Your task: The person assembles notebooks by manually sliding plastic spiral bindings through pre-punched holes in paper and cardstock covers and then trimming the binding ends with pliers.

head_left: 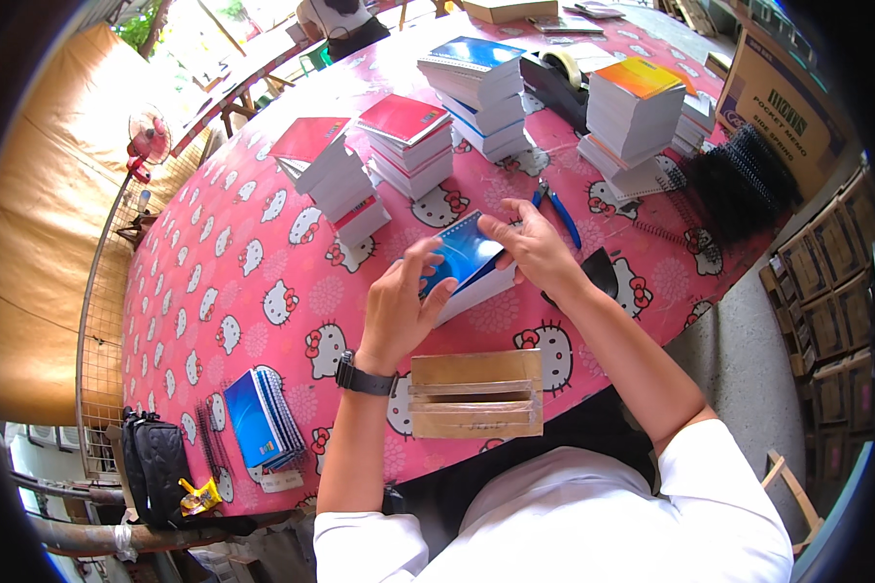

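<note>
A blue-covered memo notebook [465, 251] is between my hands above the pink table, tilted, with a row of small holes along its far edge. A block of white pages [476, 297] shows below it. My left hand [404, 299] grips its left side, thumb and fingers on the cover. My right hand [540, 251] holds the far right corner; some of its fingertips are hidden. Blue-handled pliers [560, 216] lie just beyond my right hand. Nearer me sits a brown cardboard piece [476, 394] with a slot across it.
Stacks of red pads [405, 136], blue pads [476, 83] and orange pads [635, 102] stand farther back. Black spiral coils [739, 180] pile up at right by a carton [783, 102]. Bound blue notebooks [253, 420] and a black bag [156, 466] lie at left.
</note>
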Available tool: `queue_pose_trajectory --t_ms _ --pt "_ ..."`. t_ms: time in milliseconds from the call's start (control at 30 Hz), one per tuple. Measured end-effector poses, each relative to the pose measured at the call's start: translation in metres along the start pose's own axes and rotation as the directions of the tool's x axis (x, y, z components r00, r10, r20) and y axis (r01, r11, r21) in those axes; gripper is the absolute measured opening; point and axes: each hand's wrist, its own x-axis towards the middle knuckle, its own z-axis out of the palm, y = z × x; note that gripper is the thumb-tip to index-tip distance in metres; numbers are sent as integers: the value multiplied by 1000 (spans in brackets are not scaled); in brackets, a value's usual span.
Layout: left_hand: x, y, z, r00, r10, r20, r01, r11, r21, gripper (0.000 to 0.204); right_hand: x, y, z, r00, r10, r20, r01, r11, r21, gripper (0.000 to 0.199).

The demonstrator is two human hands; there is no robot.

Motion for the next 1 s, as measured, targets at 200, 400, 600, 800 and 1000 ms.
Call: queue_pose_trajectory --t_ms 200,400,600,800,1000 --pt "-13 -4 -5 887 24 -461 12 997 76 64 -12 1 9 942 -335 -7 334 938 95 46" --pt "-66 36 -50 909 -368 -195 111 665 -739 28 -92 0 -20 932 -332 145 271 906 326 32" --pt "-98 72 -49 965 -243 -102 150 825 -545 17 -140 18 -47 785 -510 351 586 796 -151 27" --pt "-122 66 -18 910 -338 -240 114 761 -638 51 -146 33 -38 788 -539 298 608 758 -236 44" --pt "-120 85 24 819 -537 -202 159 551 -819 63 -146 55 21 940 -323 109 260 886 383 32"
